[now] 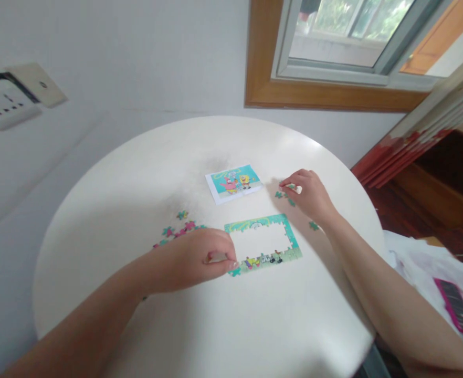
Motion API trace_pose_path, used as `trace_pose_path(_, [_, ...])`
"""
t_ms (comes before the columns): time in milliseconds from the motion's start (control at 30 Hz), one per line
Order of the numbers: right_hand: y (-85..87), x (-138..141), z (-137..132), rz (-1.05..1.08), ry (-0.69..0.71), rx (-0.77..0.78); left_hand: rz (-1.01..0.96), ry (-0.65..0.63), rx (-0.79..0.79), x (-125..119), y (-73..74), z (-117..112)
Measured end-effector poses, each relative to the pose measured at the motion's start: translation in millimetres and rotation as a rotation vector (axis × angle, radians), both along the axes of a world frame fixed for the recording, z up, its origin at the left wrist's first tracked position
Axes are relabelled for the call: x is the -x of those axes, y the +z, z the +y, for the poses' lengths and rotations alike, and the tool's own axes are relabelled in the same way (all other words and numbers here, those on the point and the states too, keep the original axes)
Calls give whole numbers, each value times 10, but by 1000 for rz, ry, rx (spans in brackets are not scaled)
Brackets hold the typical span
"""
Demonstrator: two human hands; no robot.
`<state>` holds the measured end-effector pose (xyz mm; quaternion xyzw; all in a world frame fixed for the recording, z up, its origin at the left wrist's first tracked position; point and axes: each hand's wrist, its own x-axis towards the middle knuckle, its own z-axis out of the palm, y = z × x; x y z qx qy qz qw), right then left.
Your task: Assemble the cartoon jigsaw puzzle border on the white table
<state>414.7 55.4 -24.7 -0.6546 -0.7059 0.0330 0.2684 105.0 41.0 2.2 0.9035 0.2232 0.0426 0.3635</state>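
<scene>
A jigsaw border [296,251] lies assembled on the white table, its middle open. At its lower left corner, my left hand [210,257] has thumb and fingers pinched on a teal puzzle piece [235,272]. My right hand [310,194] is closed in a pinch low over several loose green pieces [279,195] right of the border; whatever sits between those fingertips is too small to make out. Behind the border rests a picture card [233,184] with cartoon characters. Pink and teal loose pieces [186,227] are partly hidden behind my left hand.
The round white table [117,194] stands against a wall below a wood-framed window [263,94]. One stray green piece [314,226] lies near my right wrist. To the right of the table are a pink-edged phone [458,308] and a red-patterned curtain [397,152].
</scene>
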Motion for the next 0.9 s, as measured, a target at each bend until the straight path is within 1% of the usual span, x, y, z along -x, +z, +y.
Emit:
trace_pose_path(100, [108, 63, -129, 75, 186, -56, 8, 146, -39, -16, -8, 18])
trace_pose_path(167, [185, 135, -222, 130, 383, -20, 27, 239, -76, -20, -27, 18])
trace_pose_path(200, [222, 182, -269, 150, 495, 21, 37, 264, -87, -23, -38, 14])
trace_pose_path(267, [285, 296, -363, 155, 699, 135, 53, 277, -109, -31, -56, 2])
trace_pose_path(367, [336, 492, -499, 120, 923, 243, 81, 279, -133, -42, -68, -11])
trace_pose_path(400, [342, 553, -542, 105, 972, 264, 86, 281, -136, -44, -69, -13])
trace_pose_path(467, [344, 655, -617, 70, 1016, 304, 92, 290, -136, -44, -68, -14])
trace_pose_path(567, [334, 744, -692, -10, 1020, 337, 100, 306, -144, -47, -74, -18])
trace_pose_path(767, [291, 783, -739, -192, 960, 322, 68, 297, -196, -62, -150, -44])
trace_pose_path(900, [275, 783, -761, -231, 939, 331, 107, 265, -248, -50, -162, -73])
